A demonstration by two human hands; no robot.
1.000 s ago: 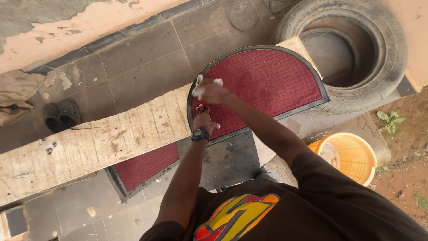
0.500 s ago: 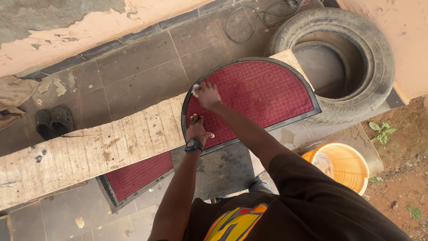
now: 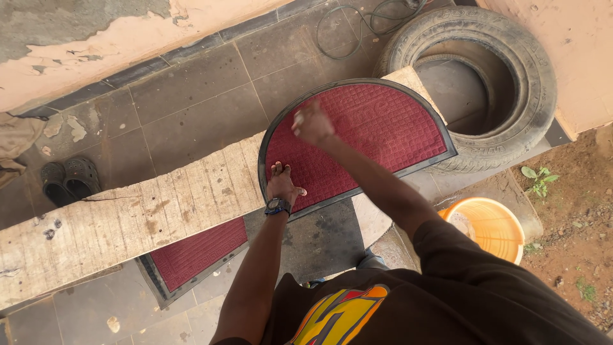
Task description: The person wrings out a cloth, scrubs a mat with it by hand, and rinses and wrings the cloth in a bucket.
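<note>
two hands rest on a red half-round mat [image 3: 377, 134] lying over a plank [image 3: 128, 217]: left hand [image 3: 283, 184] flat, fingers spread; right hand [image 3: 313, 123] pinching something small and pale.

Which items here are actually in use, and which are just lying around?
In use:
- red half-round mat, lying over the plank
- wooden plank
- left hand, pressed flat on the mat
- right hand, on the mat, holding something small and pale

Lying about:
- tyre
- orange bucket
- dark shoes
- second red mat under the plank
</note>
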